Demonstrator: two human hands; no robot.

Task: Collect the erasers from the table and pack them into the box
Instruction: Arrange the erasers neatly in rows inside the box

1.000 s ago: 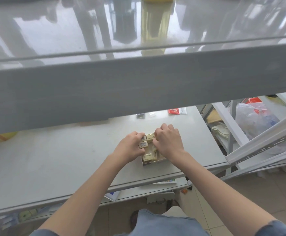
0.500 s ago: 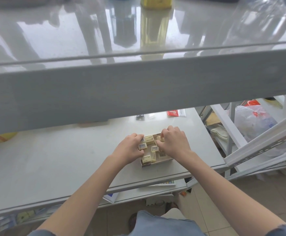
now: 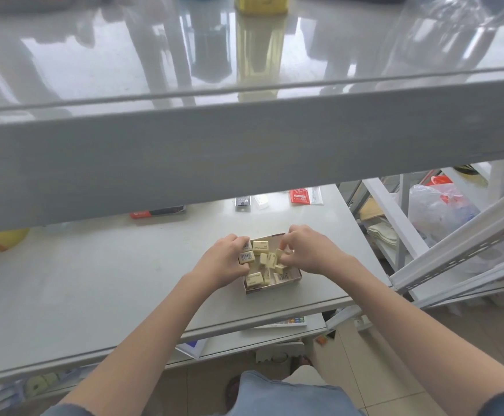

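1. We see a small open box (image 3: 274, 284) on the grey bench (image 3: 94, 283), close to the bench's near edge and towards its right end.
2. Inside the box lie many pale yellow erasers (image 3: 260, 247); some lie flat, others stand tilted on edge in a loose jumble.
3. Our left hand (image 3: 225, 259) is at the box's left side, fingers curled round a couple of erasers with barcode labels (image 3: 246, 257), which it grips at the box's left edge.
4. Our right hand (image 3: 307, 250) reaches over the far right part of the box, its fingertips pinched on an eraser (image 3: 279, 255) that stands tilted among the others.
5. Both forearms come in from the bottom of the view and meet at the box.
6. At the back of the bench, well apart from the box, lie a red packet (image 3: 299, 196), a small dark card (image 3: 242, 202), a white piece (image 3: 261, 202) just beside it, and a long dark item with a red end (image 3: 157, 212).
7. A broad grey shelf (image 3: 244, 151) with a glossy top crosses the view above the bench and hides its far part.
8. To the right stands a white metal rack (image 3: 454, 253) with a plastic bag (image 3: 436, 205) behind it.
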